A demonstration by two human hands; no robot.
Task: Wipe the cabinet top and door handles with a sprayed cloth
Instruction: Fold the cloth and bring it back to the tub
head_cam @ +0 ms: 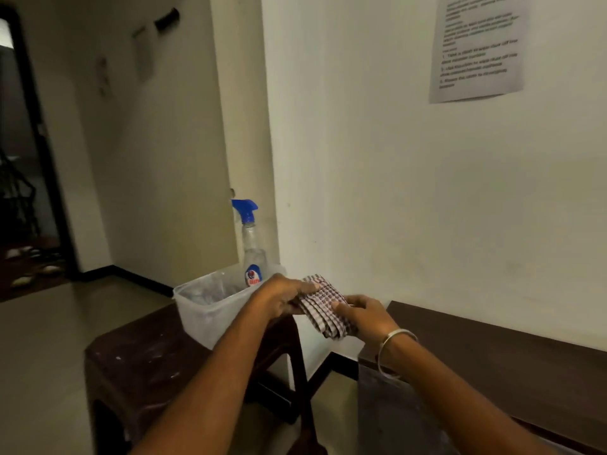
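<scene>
A folded checked cloth (323, 307) is held in the air between both hands, above the gap between stool and cabinet. My left hand (284, 295) grips its upper left end, fingers curled over it. My right hand (363, 315), with a metal bangle on the wrist, holds its lower right side. A clear spray bottle (252, 247) with a blue trigger stands upright in a translucent plastic tub (200, 307), just behind my left hand. The dark brown cabinet top (492, 336) runs along the wall at the right, below my right hand.
The tub sits on a dark brown plastic stool (141, 362) left of the cabinet. A printed paper sheet (478, 47) hangs on the white wall above. A dark doorway (19, 159) opens at the far left, with tiled floor (42, 356) between.
</scene>
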